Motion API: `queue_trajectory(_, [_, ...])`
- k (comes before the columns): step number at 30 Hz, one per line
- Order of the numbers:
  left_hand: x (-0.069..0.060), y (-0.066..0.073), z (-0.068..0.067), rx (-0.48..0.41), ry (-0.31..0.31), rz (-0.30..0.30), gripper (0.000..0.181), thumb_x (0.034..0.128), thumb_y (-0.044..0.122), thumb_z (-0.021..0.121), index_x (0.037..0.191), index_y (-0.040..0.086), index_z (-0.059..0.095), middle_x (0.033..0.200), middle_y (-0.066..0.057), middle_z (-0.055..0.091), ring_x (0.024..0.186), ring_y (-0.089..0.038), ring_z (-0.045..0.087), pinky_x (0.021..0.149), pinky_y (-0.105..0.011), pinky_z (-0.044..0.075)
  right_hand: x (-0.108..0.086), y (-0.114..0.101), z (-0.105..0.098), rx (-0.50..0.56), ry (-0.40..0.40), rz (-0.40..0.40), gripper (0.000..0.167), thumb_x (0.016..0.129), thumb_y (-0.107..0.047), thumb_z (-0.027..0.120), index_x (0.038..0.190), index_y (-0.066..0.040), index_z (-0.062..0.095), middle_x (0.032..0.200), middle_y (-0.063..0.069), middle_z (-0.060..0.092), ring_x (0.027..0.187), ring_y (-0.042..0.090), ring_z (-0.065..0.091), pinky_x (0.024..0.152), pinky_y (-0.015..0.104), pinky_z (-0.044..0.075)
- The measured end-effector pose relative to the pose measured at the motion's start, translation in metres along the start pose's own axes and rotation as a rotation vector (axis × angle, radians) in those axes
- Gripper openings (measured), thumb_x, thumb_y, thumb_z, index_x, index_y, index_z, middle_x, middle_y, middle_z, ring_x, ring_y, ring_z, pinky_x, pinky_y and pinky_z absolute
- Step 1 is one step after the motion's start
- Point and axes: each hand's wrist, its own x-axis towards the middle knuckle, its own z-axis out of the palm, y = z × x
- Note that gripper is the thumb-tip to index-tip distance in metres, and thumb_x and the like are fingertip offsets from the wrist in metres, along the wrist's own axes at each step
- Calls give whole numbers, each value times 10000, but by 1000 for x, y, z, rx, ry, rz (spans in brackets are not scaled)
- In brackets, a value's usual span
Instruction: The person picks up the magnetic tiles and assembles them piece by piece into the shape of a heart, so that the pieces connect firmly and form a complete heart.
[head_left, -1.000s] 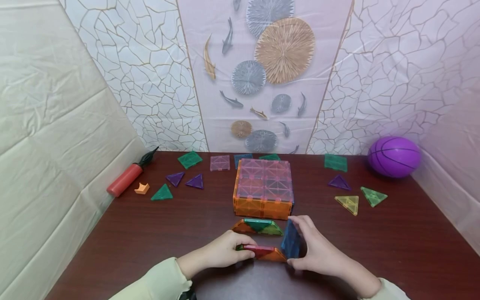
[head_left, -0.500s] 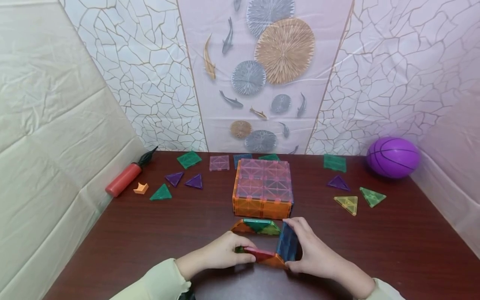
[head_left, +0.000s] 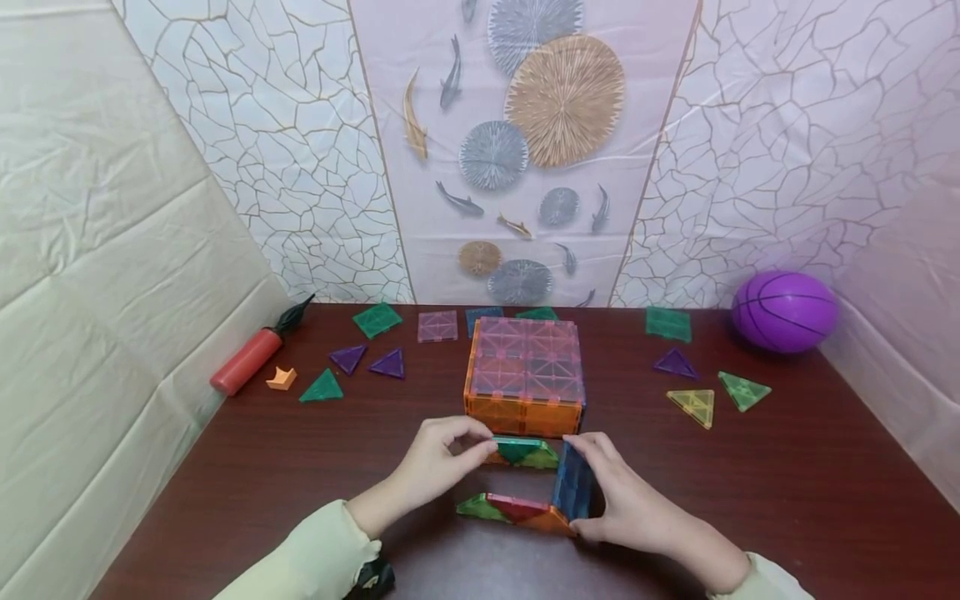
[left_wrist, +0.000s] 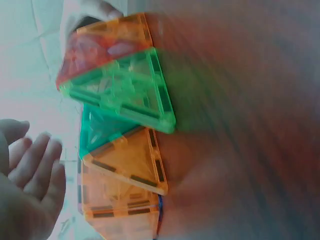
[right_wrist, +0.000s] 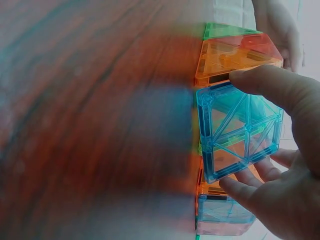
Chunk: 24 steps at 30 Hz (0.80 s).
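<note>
My right hand [head_left: 637, 500] grips an upright blue square tile [head_left: 573, 483] by its edges, thumb at the near side and fingers at the far side. The tile stands at the right ends of two upright strips. The near strip, with a red tile [head_left: 517, 507] between green and orange triangles, touches its near edge. Behind is the far strip, with a teal tile [head_left: 519, 451]. My left hand [head_left: 431, 467] has thumb and index at that strip's left end; contact is unclear. In the left wrist view the fingers [left_wrist: 37, 165] are relaxed, apart from the tiles.
An orange-sided box with a pink top [head_left: 528, 358] stands just behind the strips. Loose tiles lie left, including a green triangle [head_left: 322, 386], and right, including a yellow triangle [head_left: 693, 407]. A red pump [head_left: 247, 361] and purple ball [head_left: 784, 311] are at the sides.
My left hand has let go of the near strip and moved back to the far strip's left end. The blue tile and the near strip's right end shifted slightly left and nearer.
</note>
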Motion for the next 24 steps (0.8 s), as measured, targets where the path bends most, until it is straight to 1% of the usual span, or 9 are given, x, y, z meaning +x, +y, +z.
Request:
queue_trajectory(2, [4,-3,-1,24,43,-19,91,871,144,722,938,83,714,885,-62,710,790,-131,643,673,-311,544,0,0,-1,1,-3,0,949,695,-242,862,1436,-20,314,1313,104,364,1095,209,464,881,383,502])
queue_trajectory(4, [6,-7,-2,24,29,-63,160,859,153,737,988,67,701,958,-93,698,886,-209,650,762,-385,543,0,0,-1,2,-7,0,949,698,-247,861,1437,-20,311,1314,104,363,1095,209,462,880,383,503])
queue_trajectory(8, [10,-15,-2,-25,-94,-180,323,860,177,739,1124,11,657,1103,-143,668,1045,-284,623,916,-478,488,0,0,-1,-1,-9,-3,948,699,-247,860,1439,-22,312,1314,96,363,1094,204,459,883,377,500])
queue_trajectory(11, [12,-22,-1,-38,-210,-277,403,867,213,733,1209,29,628,1194,-115,648,1136,-257,589,977,-468,455,1,0,-1,-1,-14,-5,951,696,-251,861,1440,-26,313,1315,91,362,1097,202,456,883,381,499])
queue_trajectory(14, [14,-29,1,-24,-303,-334,407,877,233,720,1242,77,629,1228,-62,643,1176,-226,563,997,-449,438,2,-1,-2,7,-22,-4,957,695,-261,863,1442,-31,309,1315,93,359,1097,207,452,874,383,502])
queue_trajectory(16, [15,-32,3,-24,-341,-347,353,890,223,703,1217,103,651,1188,-25,662,1146,-190,573,977,-412,449,2,-1,-3,18,-32,1,959,697,-256,862,1445,-35,304,1318,96,355,1099,211,450,869,389,504])
queue_trajectory(18, [16,-35,5,-24,-359,-345,280,905,199,681,1173,118,677,1137,-9,683,1095,-154,594,943,-358,469,2,0,-3,27,-39,0,958,700,-248,860,1448,-37,300,1322,98,350,1099,215,448,863,385,505])
queue_trajectory(20, [17,-37,7,-32,-365,-341,207,920,172,658,1115,122,704,1058,8,705,999,-104,614,877,-295,487,2,0,-3,35,-48,-3,955,708,-243,856,1453,-40,294,1330,97,342,1104,217,446,861,383,504])
queue_trajectory(24, [20,-37,10,-38,-364,-321,155,936,135,626,1048,104,728,983,1,719,879,-54,603,797,-245,491,3,2,-3,33,-57,-21,955,717,-240,851,1461,-40,287,1342,91,335,1122,212,443,881,376,495])
